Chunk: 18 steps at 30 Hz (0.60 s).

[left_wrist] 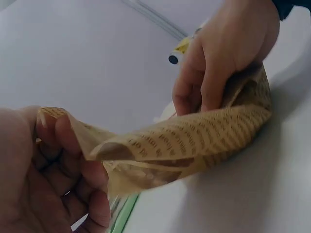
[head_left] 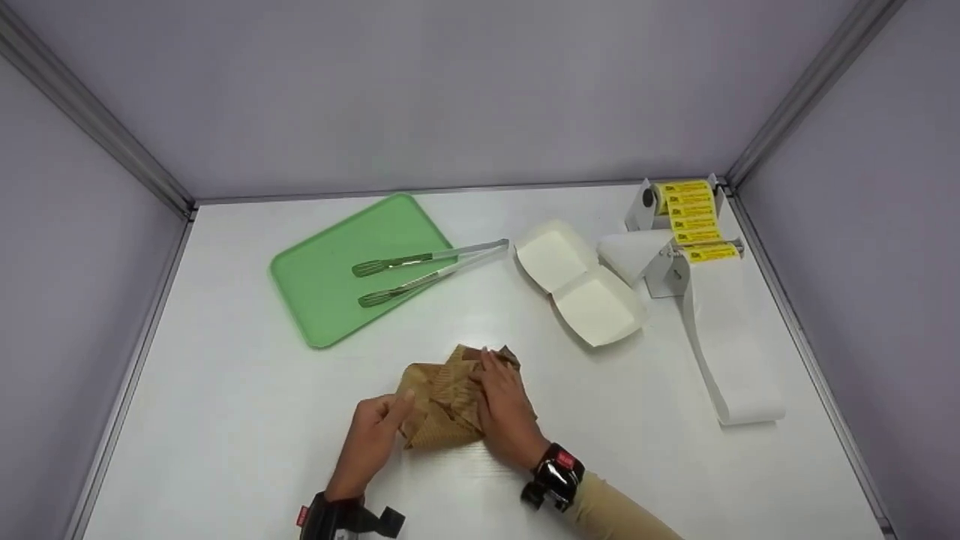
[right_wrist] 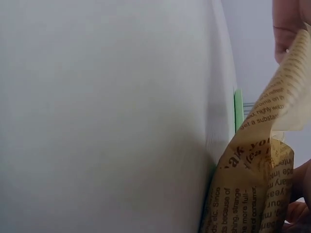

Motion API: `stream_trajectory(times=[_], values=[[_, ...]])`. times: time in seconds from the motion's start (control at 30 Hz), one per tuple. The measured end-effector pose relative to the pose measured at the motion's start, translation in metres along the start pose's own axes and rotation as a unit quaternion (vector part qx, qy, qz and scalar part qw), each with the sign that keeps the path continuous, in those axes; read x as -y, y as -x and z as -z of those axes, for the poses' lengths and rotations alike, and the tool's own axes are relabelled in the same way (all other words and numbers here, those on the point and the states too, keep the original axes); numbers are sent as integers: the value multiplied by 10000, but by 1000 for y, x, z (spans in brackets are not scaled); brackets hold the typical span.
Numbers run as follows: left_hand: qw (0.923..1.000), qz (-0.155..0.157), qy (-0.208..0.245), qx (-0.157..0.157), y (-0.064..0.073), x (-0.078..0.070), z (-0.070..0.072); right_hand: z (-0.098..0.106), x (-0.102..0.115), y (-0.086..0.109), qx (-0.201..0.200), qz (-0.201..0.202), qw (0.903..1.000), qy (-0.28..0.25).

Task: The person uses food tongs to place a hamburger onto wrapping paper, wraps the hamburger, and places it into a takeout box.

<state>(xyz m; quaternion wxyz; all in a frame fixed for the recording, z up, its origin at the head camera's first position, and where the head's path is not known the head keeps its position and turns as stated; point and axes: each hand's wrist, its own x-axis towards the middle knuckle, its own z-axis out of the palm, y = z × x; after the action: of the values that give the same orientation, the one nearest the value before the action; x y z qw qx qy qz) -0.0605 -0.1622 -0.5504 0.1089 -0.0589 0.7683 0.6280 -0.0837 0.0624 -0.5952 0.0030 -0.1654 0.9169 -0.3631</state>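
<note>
A crumpled brown sheet of wrapping paper (head_left: 442,409) printed with text lies near the front middle of the table, partly folded over. My left hand (head_left: 377,427) pinches its left edge between thumb and fingers; in the left wrist view that edge of the paper (left_wrist: 184,138) is lifted. On the right part of the sheet, my right hand (head_left: 506,405) presses down with its fingers extended. The right wrist view shows the printed paper (right_wrist: 252,179) rising toward the left hand's fingers (right_wrist: 286,29). Whether anything lies inside the folds is hidden.
Metal tongs (head_left: 420,285) lie across a green tray (head_left: 330,247) at the back left. An open white clamshell box (head_left: 600,306) sits right of centre. Behind it stands a label dispenser (head_left: 664,274) with yellow labels (head_left: 694,214), its white backing strip (head_left: 739,352) trailing forward.
</note>
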Motion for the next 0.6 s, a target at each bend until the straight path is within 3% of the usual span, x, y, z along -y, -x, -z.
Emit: stream_trajectory(times=[0.23,0.6], values=[[9966,-520,323,546,-11,-20,-26,-4,2,1,46,-15,9999,143],[9925,-538,717,836,-28,-34,-67,-12,0,2,-305,228,9987,331]])
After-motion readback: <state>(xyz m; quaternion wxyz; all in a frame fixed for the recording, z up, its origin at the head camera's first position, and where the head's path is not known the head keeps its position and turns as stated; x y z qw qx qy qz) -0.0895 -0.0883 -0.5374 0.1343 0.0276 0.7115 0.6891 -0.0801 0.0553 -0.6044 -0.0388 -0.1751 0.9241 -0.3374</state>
